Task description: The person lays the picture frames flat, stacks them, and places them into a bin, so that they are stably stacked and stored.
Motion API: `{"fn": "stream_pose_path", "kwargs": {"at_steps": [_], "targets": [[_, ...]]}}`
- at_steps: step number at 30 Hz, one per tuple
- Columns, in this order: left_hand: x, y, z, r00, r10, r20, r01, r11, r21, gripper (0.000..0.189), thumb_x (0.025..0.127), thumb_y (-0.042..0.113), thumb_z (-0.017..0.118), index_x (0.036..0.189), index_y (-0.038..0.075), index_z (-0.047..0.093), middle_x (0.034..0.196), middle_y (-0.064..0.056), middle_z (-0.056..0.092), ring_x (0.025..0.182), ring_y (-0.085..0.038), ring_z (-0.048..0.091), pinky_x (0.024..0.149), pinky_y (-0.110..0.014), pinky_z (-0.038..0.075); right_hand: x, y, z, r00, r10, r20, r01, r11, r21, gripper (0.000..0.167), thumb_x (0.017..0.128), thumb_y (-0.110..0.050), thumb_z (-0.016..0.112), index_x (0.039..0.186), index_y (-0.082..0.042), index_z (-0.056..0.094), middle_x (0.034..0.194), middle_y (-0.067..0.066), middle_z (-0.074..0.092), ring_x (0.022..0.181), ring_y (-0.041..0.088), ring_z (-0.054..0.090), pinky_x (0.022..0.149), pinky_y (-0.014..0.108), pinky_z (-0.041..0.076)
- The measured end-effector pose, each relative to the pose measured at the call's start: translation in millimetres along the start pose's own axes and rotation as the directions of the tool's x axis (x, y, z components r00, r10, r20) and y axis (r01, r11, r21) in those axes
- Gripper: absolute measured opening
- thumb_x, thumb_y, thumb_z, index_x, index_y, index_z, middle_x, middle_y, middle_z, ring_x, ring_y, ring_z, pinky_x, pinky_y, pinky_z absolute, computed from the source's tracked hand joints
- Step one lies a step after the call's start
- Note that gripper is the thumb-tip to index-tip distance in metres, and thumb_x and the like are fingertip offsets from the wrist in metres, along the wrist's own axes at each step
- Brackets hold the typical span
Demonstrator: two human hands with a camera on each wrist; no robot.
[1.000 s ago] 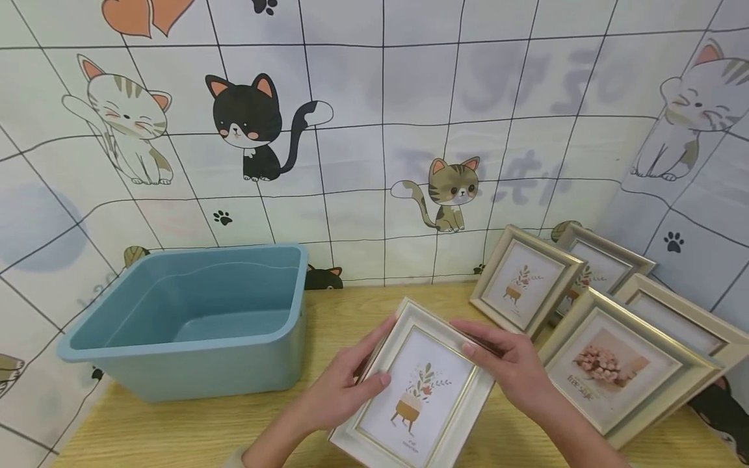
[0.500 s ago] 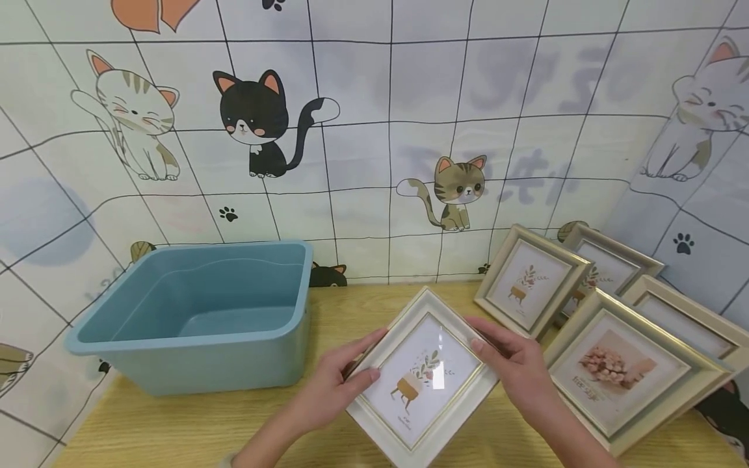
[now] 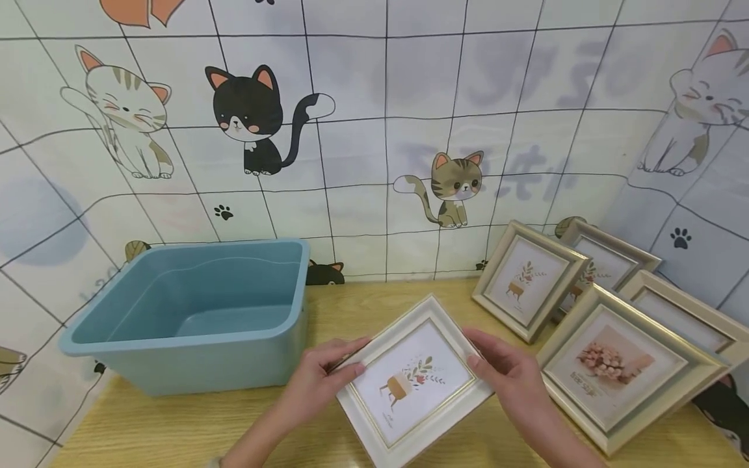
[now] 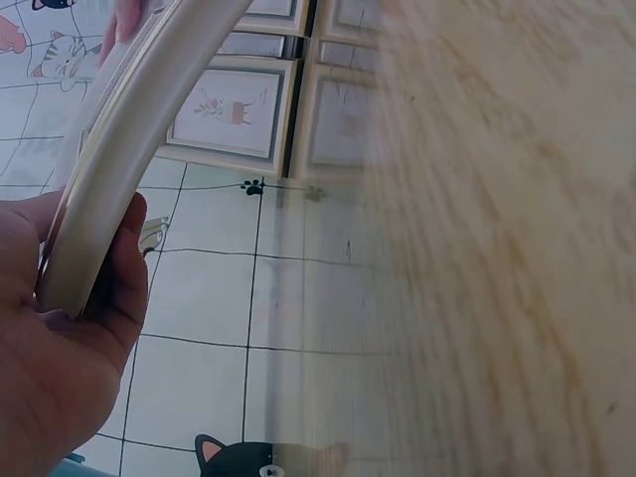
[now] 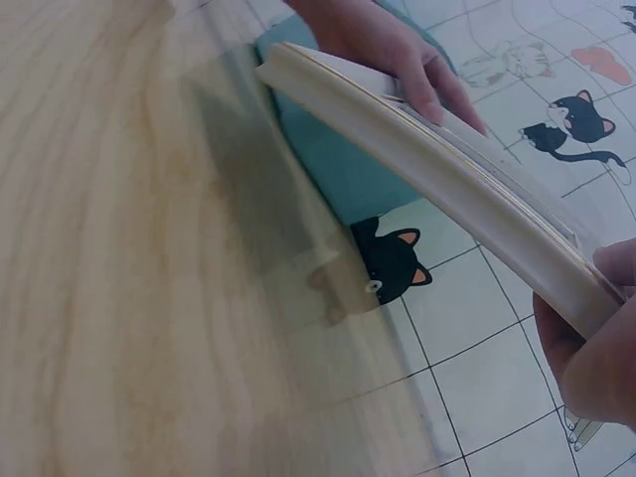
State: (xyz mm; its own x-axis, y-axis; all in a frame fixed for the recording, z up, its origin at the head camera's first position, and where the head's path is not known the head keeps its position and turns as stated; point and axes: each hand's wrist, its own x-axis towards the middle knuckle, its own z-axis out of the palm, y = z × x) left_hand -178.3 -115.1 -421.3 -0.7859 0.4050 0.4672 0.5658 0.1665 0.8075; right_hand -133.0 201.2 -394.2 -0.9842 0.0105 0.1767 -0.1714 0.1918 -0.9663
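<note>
A white picture frame [image 3: 409, 383] with a thin gold inner edge and a potted-plant print is held tilted above the table in the head view. My left hand [image 3: 316, 380] grips its left side, thumb on the front and fingers behind. On the opposite side my right hand [image 3: 506, 370] pinches the edge the same way, its thumb over the front border. In the left wrist view the frame's edge [image 4: 129, 159] lies between thumb and fingers. The right wrist view shows the frame's side [image 5: 447, 199] raised off the table, with the right hand [image 5: 601, 348] at its near end.
A blue plastic tub [image 3: 193, 364] stands at the left on the wooden table [image 3: 363, 299]. To the right, several picture frames stand upright, among them a gold-edged one with a flower print [image 3: 626, 370] and a smaller plant-print one [image 3: 526, 279]. A cat-patterned wall covering [image 3: 351, 162] rises behind.
Both hands have turned the picture frame clockwise, so its top leans further right. The left hand has shifted left along with it. Tub and standing frames stay in place.
</note>
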Motion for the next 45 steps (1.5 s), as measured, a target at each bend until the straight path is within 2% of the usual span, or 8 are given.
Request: {"fn": "stream_pose_path", "kwargs": {"at_steps": [5, 9, 14, 23, 31, 36, 40, 45], "targets": [[4.8, -3.9, -5.9, 1.0, -0.01, -0.003, 0.01, 0.998, 0.066, 0.034, 0.094, 0.009, 0.075, 0.127, 0.007, 0.074, 0.102, -0.001, 0.073, 0.083, -0.009, 0.063, 0.067, -0.026, 0.054, -9.1, 12.4, 0.7, 0.996, -0.083, 0.027, 0.084, 0.995, -0.046, 0.047, 0.093, 0.001, 0.072, 0.138, 0.002, 0.061, 0.121, 0.004, 0.071, 0.097, 0.01, 0.069, 0.074, 0.029, 0.058], [7.3, -6.5, -8.7, 0.999, -0.024, 0.025, 0.021, 0.996, 0.085, 0.03, 0.094, 0.011, 0.075, 0.124, 0.007, 0.076, 0.102, -0.001, 0.073, 0.087, -0.01, 0.063, 0.069, -0.026, 0.055, -17.3, 25.8, -2.1, 0.989, -0.111, 0.1, 0.115, 0.992, -0.041, 0.054, 0.091, 0.006, 0.071, 0.143, 0.002, 0.056, 0.119, 0.014, 0.069, 0.091, 0.011, 0.068, 0.068, 0.03, 0.058], [9.5, -9.3, -8.7, 0.994, -0.074, 0.081, 0.066, 0.993, 0.097, 0.029, 0.095, 0.012, 0.074, 0.123, 0.007, 0.076, 0.107, -0.002, 0.074, 0.094, -0.012, 0.066, 0.074, -0.027, 0.056, -23.4, 39.0, -5.7, 0.977, -0.062, 0.203, 0.062, 0.998, 0.005, 0.061, 0.093, 0.007, 0.068, 0.149, 0.004, 0.045, 0.123, 0.029, 0.06, 0.091, 0.011, 0.065, 0.069, 0.032, 0.059], [14.3, -14.3, -7.5, 0.974, -0.167, 0.155, 0.144, 0.978, 0.149, 0.03, 0.097, 0.009, 0.071, 0.127, 0.01, 0.074, 0.117, 0.003, 0.073, 0.11, -0.017, 0.066, 0.089, -0.028, 0.055, -30.6, 55.8, -0.8, 0.969, 0.018, 0.247, -0.015, 1.0, -0.012, 0.07, 0.092, 0.002, 0.071, 0.152, 0.01, 0.035, 0.124, 0.031, 0.061, 0.095, 0.011, 0.065, 0.077, 0.03, 0.057], [16.8, -25.0, -3.0, 0.965, -0.196, 0.177, 0.171, 0.974, 0.148, 0.03, 0.097, 0.01, 0.071, 0.127, 0.013, 0.075, 0.121, 0.004, 0.073, 0.115, -0.018, 0.065, 0.092, -0.029, 0.053, -33.6, 68.7, -4.8, 0.951, 0.057, 0.305, -0.043, 0.998, -0.05, 0.075, 0.091, 0.006, 0.071, 0.153, 0.012, 0.031, 0.127, 0.031, 0.058, 0.099, 0.007, 0.063, 0.08, 0.027, 0.056], [18.4, -32.2, 1.2, 0.966, -0.204, 0.162, 0.187, 0.976, 0.116, 0.028, 0.097, 0.012, 0.072, 0.124, 0.013, 0.076, 0.119, 0.003, 0.074, 0.114, -0.018, 0.066, 0.094, -0.03, 0.053, -33.4, 68.1, -3.8, 0.953, 0.083, 0.291, -0.048, 0.991, -0.125, 0.076, 0.088, 0.006, 0.074, 0.152, 0.014, 0.033, 0.127, 0.031, 0.059, 0.099, 0.01, 0.065, 0.081, 0.026, 0.055], [19.3, -37.0, 3.4, 0.967, -0.205, 0.153, 0.189, 0.976, 0.113, 0.027, 0.097, 0.012, 0.072, 0.123, 0.009, 0.076, 0.121, 0.0, 0.073, 0.115, -0.021, 0.067, 0.094, -0.031, 0.053, -32.3, 64.7, -2.2, 0.958, 0.138, 0.253, -0.092, 0.978, -0.186, 0.076, 0.085, 0.006, 0.076, 0.151, 0.011, 0.039, 0.127, 0.026, 0.061, 0.097, 0.017, 0.066, 0.079, 0.027, 0.056], [21.8, -40.4, 6.2, 0.96, -0.222, 0.168, 0.205, 0.972, 0.114, 0.026, 0.098, 0.011, 0.07, 0.123, 0.006, 0.075, 0.124, -0.005, 0.072, 0.116, -0.023, 0.067, 0.093, -0.031, 0.054, -32.2, 63.3, -1.3, 0.961, 0.156, 0.227, -0.105, 0.969, -0.222, 0.074, 0.084, 0.005, 0.078, 0.149, 0.013, 0.042, 0.129, 0.025, 0.059, 0.093, 0.014, 0.065, 0.077, 0.027, 0.056]]}}
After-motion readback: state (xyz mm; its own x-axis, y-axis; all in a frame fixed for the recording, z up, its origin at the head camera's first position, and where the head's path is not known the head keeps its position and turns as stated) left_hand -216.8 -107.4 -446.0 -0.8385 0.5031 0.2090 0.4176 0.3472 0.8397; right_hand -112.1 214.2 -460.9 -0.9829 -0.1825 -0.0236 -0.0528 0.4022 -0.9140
